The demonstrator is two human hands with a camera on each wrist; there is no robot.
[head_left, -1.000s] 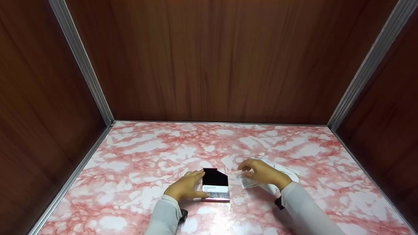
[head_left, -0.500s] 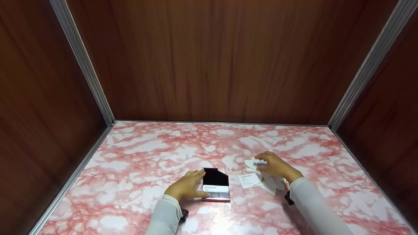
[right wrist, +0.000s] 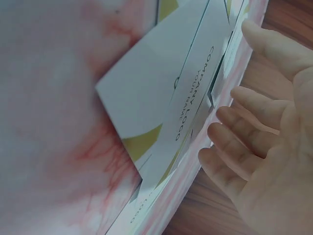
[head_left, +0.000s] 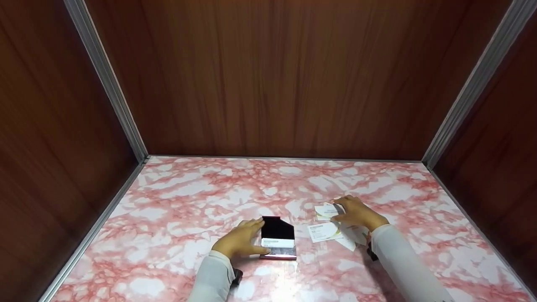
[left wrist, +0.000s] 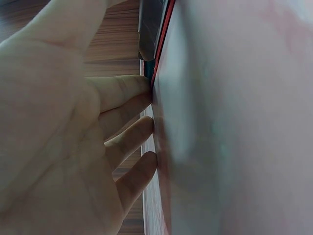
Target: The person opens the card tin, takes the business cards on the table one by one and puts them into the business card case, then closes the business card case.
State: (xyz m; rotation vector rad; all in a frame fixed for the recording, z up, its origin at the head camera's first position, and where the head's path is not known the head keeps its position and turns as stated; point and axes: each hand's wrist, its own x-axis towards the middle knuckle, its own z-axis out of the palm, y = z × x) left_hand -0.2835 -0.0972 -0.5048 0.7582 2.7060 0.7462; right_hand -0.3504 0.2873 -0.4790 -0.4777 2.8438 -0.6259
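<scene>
In the head view, a flat dark card case (head_left: 277,230) with a white business card (head_left: 277,243) in it lies on the table. My left hand (head_left: 239,240) holds the case along its left side, the thumb at the near corner and a fingertip at the far corner. Its other fingertips rest on the table in the left wrist view. Over to the right, my right hand (head_left: 357,213) reaches over the right end of a far business card (head_left: 326,211), fingers loosely bent and spread. Nothing is seen pinched in the right wrist view. Another business card (head_left: 322,232) lies nearer.
Several more overlapping business cards (right wrist: 142,83) lie below the right hand, partly hidden by it in the head view. The tabletop (head_left: 201,188) has a red and white marbled pattern. Brown wood-look walls (head_left: 260,84) close off the back and sides.
My right hand has moved right and away from me, uncovering the loose cards, then stayed nearly still over the far card. The left hand and case have barely moved.
</scene>
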